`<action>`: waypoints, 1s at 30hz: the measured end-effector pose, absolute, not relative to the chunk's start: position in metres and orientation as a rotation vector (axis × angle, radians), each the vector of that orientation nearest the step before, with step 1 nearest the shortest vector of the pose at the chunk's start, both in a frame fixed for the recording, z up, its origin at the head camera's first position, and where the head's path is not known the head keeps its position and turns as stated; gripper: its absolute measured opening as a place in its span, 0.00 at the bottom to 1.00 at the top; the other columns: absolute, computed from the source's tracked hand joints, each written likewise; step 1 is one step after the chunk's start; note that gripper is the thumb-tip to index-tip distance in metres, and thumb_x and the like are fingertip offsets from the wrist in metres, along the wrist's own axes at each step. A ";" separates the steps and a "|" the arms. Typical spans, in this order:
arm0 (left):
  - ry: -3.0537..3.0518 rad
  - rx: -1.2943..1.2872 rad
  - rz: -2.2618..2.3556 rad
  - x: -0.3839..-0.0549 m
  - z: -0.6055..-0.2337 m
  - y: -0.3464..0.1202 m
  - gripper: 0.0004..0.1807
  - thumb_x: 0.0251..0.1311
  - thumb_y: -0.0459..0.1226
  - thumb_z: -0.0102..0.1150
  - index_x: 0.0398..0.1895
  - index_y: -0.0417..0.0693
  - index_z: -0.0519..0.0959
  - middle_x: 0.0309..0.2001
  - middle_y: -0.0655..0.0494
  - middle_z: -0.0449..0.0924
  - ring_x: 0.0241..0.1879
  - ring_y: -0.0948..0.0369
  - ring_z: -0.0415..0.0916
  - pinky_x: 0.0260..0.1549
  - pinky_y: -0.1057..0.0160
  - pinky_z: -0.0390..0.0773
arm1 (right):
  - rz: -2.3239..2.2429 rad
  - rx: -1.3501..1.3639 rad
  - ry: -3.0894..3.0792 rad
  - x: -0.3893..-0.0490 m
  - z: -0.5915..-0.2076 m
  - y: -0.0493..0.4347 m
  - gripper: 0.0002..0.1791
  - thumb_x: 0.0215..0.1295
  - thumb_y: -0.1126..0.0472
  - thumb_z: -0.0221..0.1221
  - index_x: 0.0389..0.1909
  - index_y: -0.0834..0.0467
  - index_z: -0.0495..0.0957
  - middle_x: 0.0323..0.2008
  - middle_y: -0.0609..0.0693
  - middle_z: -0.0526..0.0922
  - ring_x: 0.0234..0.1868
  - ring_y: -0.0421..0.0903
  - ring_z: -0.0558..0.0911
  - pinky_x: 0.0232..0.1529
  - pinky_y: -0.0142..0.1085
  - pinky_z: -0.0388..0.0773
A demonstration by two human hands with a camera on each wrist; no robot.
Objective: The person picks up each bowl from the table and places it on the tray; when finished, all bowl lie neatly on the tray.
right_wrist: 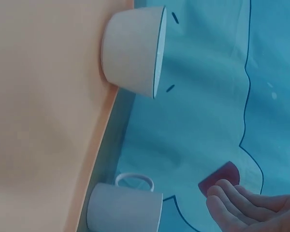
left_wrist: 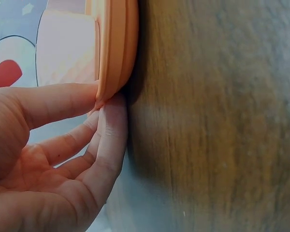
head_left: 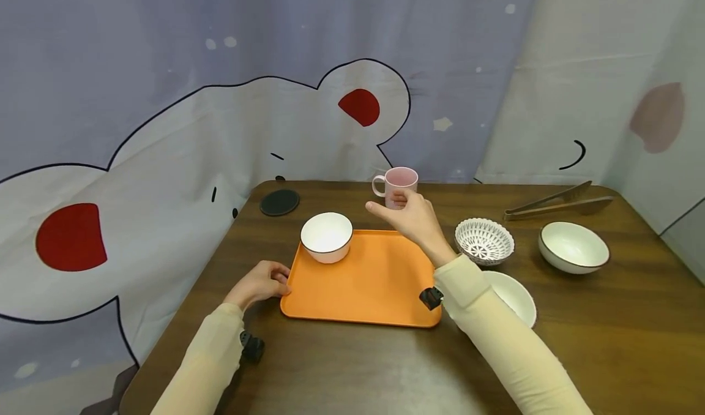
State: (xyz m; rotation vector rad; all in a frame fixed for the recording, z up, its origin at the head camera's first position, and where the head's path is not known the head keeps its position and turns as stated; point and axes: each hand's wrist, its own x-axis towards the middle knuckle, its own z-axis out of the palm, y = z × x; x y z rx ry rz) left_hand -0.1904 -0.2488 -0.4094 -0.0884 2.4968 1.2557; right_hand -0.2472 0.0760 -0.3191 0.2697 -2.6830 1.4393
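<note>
An orange tray [head_left: 374,286] lies on the wooden table, and my left hand [head_left: 260,284] pinches its left edge. In the left wrist view the thumb [left_wrist: 63,102] is at the tray's rim and a finger [left_wrist: 113,130] reaches under it. On the tray's far left corner stands a white bowl [head_left: 326,237] with a dark rim. My right hand [head_left: 410,218] is raised over the far right part of the tray, thumb and fingers spread apart with nothing between them. Just behind it stands a pink mug [head_left: 401,178], its handle to the left, partly hidden by the fingers.
Right of the tray are a patterned openwork bowl [head_left: 484,242], a white plate [head_left: 514,295] partly covered by my right sleeve, and another white bowl [head_left: 574,248]. Tongs [head_left: 559,205] lie behind them. A dark round coaster [head_left: 279,202] sits at the back left, before a curtain [head_left: 308,127].
</note>
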 end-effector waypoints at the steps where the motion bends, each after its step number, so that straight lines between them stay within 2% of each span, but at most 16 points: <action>1: 2.497 -0.087 1.257 -0.190 -0.410 -0.250 0.23 0.52 0.26 0.64 0.52 0.27 0.73 0.35 0.46 0.74 0.32 0.58 0.73 0.35 0.63 0.78 | 1.439 0.265 -2.678 -0.247 -0.319 0.078 0.46 0.50 0.32 0.65 0.63 0.60 0.72 0.59 0.56 0.78 0.61 0.52 0.77 0.60 0.47 0.73; 9: 2.502 -0.088 1.244 -0.191 -0.411 -0.251 0.24 0.53 0.26 0.63 0.54 0.26 0.72 0.37 0.45 0.73 0.33 0.58 0.74 0.35 0.62 0.79 | 1.435 0.232 -2.631 -0.249 -0.315 0.097 0.46 0.50 0.34 0.67 0.61 0.63 0.72 0.58 0.58 0.79 0.60 0.53 0.78 0.59 0.46 0.74; 17: 2.503 -0.068 1.233 -0.194 -0.411 -0.246 0.24 0.52 0.26 0.64 0.53 0.26 0.72 0.36 0.45 0.74 0.33 0.58 0.74 0.36 0.63 0.79 | 1.375 0.184 -2.667 -0.251 -0.310 0.121 0.45 0.53 0.38 0.67 0.64 0.63 0.69 0.61 0.59 0.77 0.61 0.54 0.77 0.60 0.48 0.73; 30: 2.500 -0.028 1.245 -0.193 -0.409 -0.247 0.23 0.53 0.27 0.63 0.53 0.26 0.72 0.36 0.46 0.73 0.33 0.58 0.73 0.36 0.62 0.79 | 1.363 0.136 -2.649 -0.249 -0.303 0.148 0.40 0.60 0.40 0.63 0.64 0.64 0.70 0.61 0.59 0.77 0.61 0.55 0.77 0.60 0.47 0.73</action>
